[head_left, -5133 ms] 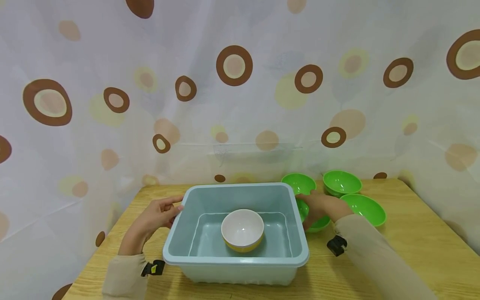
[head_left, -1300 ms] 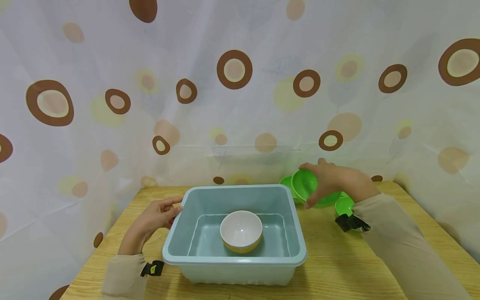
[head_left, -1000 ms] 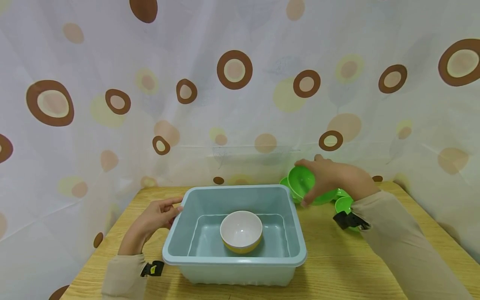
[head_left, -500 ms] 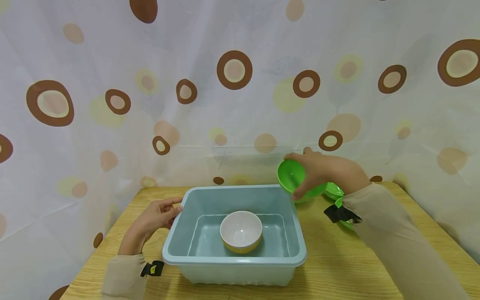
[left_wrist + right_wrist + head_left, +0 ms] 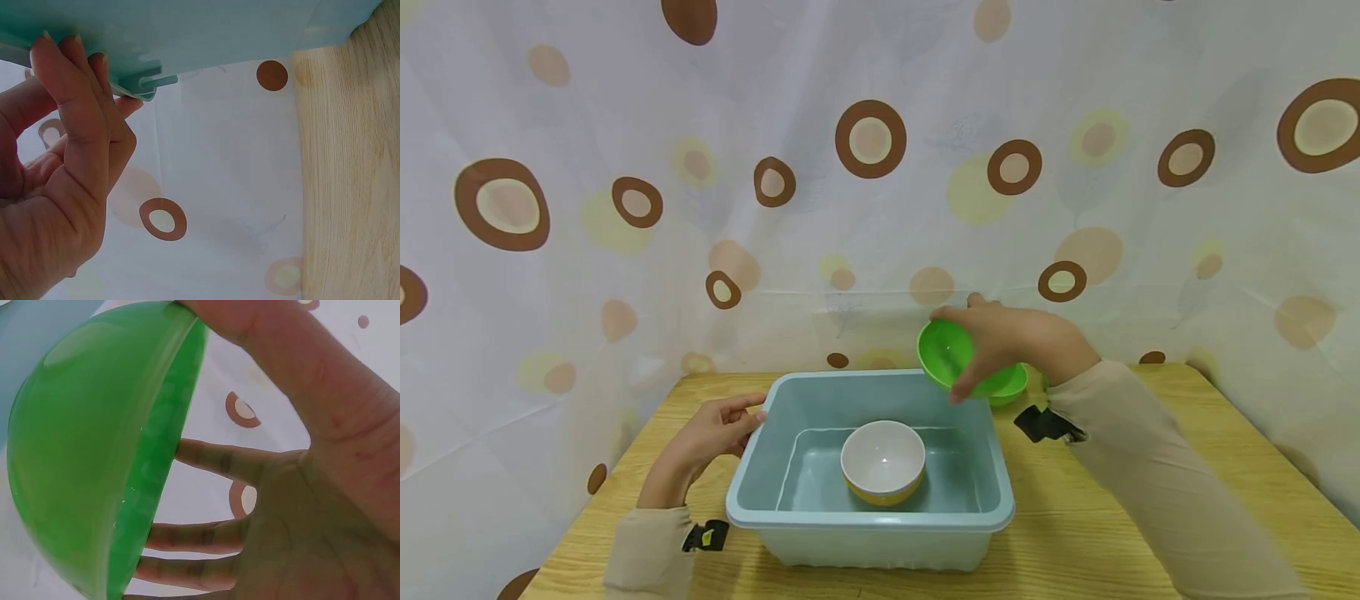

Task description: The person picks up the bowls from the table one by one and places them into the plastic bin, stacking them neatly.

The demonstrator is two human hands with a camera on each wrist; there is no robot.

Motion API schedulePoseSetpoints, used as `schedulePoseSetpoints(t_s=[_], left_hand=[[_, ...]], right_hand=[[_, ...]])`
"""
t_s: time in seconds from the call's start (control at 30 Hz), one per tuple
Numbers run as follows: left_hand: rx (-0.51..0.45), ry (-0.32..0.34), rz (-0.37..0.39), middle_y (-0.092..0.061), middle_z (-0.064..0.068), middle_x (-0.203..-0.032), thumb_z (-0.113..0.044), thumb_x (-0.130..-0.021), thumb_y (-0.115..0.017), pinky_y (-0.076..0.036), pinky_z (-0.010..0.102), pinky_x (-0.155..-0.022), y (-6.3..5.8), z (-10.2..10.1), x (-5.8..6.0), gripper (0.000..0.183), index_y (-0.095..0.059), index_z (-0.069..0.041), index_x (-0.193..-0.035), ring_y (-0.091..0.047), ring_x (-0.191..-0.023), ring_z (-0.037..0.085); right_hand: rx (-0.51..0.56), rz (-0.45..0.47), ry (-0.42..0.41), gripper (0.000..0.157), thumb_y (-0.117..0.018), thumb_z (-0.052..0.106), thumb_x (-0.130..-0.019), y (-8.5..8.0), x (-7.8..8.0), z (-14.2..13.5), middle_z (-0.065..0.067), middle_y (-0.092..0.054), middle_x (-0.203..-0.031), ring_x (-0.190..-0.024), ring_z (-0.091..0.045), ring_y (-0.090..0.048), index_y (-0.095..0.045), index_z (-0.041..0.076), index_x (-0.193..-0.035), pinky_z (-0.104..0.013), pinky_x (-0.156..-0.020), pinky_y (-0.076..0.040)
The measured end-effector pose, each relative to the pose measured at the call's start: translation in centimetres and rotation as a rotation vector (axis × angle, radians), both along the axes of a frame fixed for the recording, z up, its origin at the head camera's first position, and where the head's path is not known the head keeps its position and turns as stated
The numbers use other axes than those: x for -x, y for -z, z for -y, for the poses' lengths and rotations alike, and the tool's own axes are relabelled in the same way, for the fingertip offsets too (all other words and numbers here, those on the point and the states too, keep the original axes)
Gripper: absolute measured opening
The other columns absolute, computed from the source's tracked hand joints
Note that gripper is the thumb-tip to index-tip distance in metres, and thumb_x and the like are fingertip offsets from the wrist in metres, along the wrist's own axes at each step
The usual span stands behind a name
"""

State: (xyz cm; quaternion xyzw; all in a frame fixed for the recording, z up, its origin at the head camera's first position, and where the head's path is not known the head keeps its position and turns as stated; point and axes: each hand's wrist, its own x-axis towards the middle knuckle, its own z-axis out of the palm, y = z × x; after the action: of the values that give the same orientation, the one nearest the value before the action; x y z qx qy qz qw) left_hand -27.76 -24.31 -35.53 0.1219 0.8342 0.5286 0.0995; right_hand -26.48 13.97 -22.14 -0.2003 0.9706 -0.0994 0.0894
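Observation:
My left hand (image 5: pixel 711 433) holds the left rim of a light blue plastic basin (image 5: pixel 872 522). In the left wrist view, bent fingers (image 5: pixel 84 119) lie against the basin's wall (image 5: pixel 212 28). A bowl (image 5: pixel 883 458), white inside and yellow outside, sits upright on the basin's floor. Above the basin's back right corner, my right hand (image 5: pixel 1011 337) grips a green bowl (image 5: pixel 942 354) by its rim. The bowl is tilted, its hollow side partly facing the palm. In the right wrist view, thumb and spread fingers (image 5: pixel 206 537) meet the rim of this bowl (image 5: pixel 81 437).
Another green bowl (image 5: pixel 1011 387) shows behind the right hand, at the basin's back right. The right forearm hides part of the wooden table (image 5: pixel 1075 500), including where more green bowls stood. A patterned white sheet (image 5: pixel 880 233) hangs close behind the table.
My right hand has picked up a green bowl from the group on the right and carried it left, over the basin's back right corner. The left hand has stayed at the rim.

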Motion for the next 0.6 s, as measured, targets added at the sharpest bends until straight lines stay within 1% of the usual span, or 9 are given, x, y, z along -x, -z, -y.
schedulePoseSetpoints(t_s=[0.2,0.43,0.6], left_hand=[[-0.003,-0.006,-0.001,-0.062,0.01,-0.081,-0.02,-0.099,-0.057,-0.056,0.036,-0.066,0.0,0.0,0.0,0.055,-0.038,0.002,-0.146,-0.063,-0.069,0.021],[-0.005,-0.009,0.005,-0.062,0.01,-0.081,-0.021,-0.099,-0.057,-0.056,0.039,-0.068,0.0,0.0,0.1,0.055,-0.038,0.001,-0.146,-0.064,-0.07,0.022],[-0.007,0.0,0.002,-0.061,0.01,-0.08,-0.021,-0.099,-0.056,-0.056,0.038,-0.067,0.0,0.1,0.1,0.054,-0.039,0.001,-0.146,-0.063,-0.07,0.022]], right_hand=[[-0.016,-0.018,-0.02,0.102,-0.087,0.043,-0.066,-0.1,0.1,1.6,-0.029,-0.031,-0.14,-0.121,-0.043,-0.043,-0.034,0.017,-0.15,-0.055,-0.091,-0.044],[-0.008,-0.02,-0.03,0.1,-0.088,0.041,-0.065,-0.1,0.1,3.2,-0.026,-0.033,-0.14,-0.116,-0.037,-0.048,-0.036,0.02,-0.148,-0.051,-0.091,-0.045],[-0.015,-0.017,-0.055,0.102,-0.089,0.041,-0.064,0.2,0.3,4.4,-0.022,-0.036,-0.139,-0.114,-0.033,-0.05,-0.036,0.021,-0.149,-0.049,-0.091,-0.046]])
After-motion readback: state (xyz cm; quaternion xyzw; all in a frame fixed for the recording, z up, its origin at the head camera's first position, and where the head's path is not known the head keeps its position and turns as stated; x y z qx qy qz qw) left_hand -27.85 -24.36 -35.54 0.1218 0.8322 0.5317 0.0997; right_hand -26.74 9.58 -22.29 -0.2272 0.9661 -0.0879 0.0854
